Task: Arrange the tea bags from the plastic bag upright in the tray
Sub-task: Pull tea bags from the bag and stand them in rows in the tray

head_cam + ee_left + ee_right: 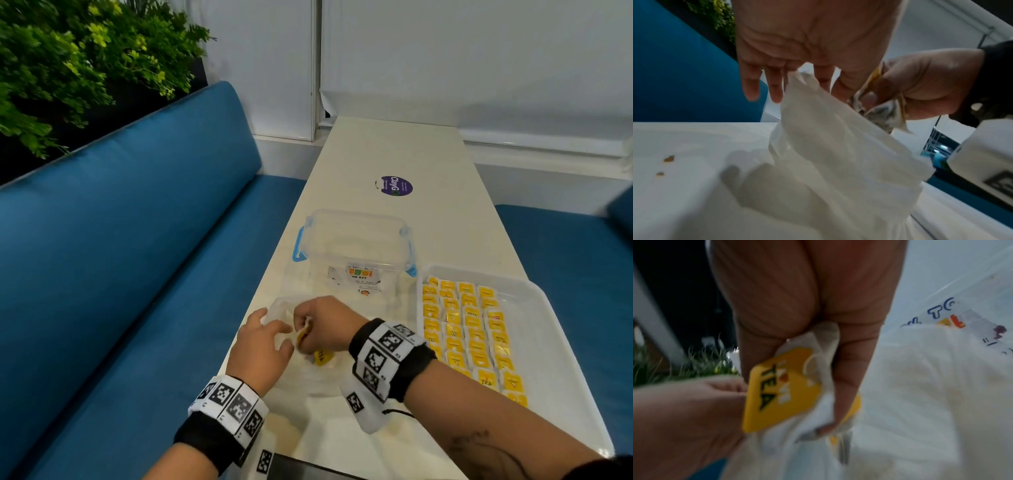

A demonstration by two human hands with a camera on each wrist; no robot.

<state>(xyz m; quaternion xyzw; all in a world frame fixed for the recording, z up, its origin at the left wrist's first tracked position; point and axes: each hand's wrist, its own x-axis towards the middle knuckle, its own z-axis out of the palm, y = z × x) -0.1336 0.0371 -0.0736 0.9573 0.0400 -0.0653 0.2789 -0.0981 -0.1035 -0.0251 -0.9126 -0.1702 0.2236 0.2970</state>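
Right hand [322, 322] curled round a clutch of tea bags [785, 391] at the bag [838, 146] mouth, probably for lifting out; left hand [263, 342] pinching the bag's rim, other fingers loose, likely to keep it open. Tray [561, 342] at right, holding rows of upright tea bags; clear box [356, 240] behind, contents unclear.

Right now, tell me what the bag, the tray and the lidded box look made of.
Plastic bag: thin, soft translucent film, by its crumpled folds.
Tray: white and smooth with a slight sheen and a raised rim; probably hard plastic, though coated metal is possible.
Storage box: clear rigid plastic, see-through walls, blue clip handles.
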